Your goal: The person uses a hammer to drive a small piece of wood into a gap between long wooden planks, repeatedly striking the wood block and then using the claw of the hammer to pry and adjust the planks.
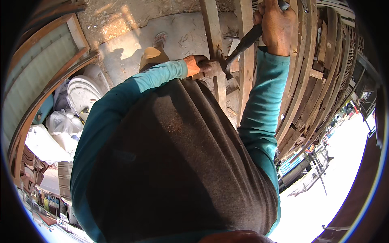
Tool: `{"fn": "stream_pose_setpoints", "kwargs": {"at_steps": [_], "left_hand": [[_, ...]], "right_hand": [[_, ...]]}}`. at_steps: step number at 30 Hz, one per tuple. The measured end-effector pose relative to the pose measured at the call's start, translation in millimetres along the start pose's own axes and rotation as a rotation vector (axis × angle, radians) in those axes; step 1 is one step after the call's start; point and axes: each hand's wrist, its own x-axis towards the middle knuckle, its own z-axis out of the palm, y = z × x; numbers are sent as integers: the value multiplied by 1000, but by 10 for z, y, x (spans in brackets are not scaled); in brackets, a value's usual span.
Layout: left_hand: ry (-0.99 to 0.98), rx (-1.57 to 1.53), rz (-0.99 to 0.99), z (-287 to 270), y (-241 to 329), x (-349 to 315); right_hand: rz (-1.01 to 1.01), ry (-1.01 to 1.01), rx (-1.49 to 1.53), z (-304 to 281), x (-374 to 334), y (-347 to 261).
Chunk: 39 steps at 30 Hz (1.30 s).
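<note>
My right hand (276, 27), raised at the top, is closed around a dark metal pry bar (248, 39). The bar slants down to the left, its curved end beside a long wooden plank (211, 25). On the near side of that plank, my left hand (193, 66) closes on a short wood piece (211, 69). This piece reaches to the plank close to the bar's end. Whether the bar's tip touches the wood, I cannot tell. Both my sleeves are teal.
Long boards (302, 77) are stacked at the right. A second plank (245, 16) runs beside the first. At the left are a framed panel (42, 56), white plastic chairs (83, 91) and clear plastic bags (65, 121). A sandalled foot (160, 37) rests on the concrete floor (182, 32).
</note>
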Motion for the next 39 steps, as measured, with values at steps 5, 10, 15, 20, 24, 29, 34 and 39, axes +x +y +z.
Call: {"fn": "stream_pose_setpoints", "kwargs": {"at_steps": [5, 10, 15, 20, 24, 29, 34, 39], "left_hand": [[-15, 171, 126, -18, -153, 34], [-33, 95, 26, -32, 60, -123], [22, 164, -59, 88, -35, -102], [-15, 77, 111, 19, -103, -166], [-15, 260, 5, -51, 47, -149], [-109, 497, -87, -175, 707, -107], [-186, 805, -77, -131, 691, 96], [-255, 753, -216, -209, 534, 205]], "right_hand": [[15, 23, -19, 195, 222, 115], [24, 30, -9, 368, 525, 370], [31, 117, 191, -91, 317, 400], [120, 343, 453, -905, 58, 787], [120, 427, 749, -1443, -400, 1311], [219, 664, 984, -1655, -709, 1625], [165, 725, 801, -1298, -521, 954], [121, 638, 524, -694, -160, 365]]}}
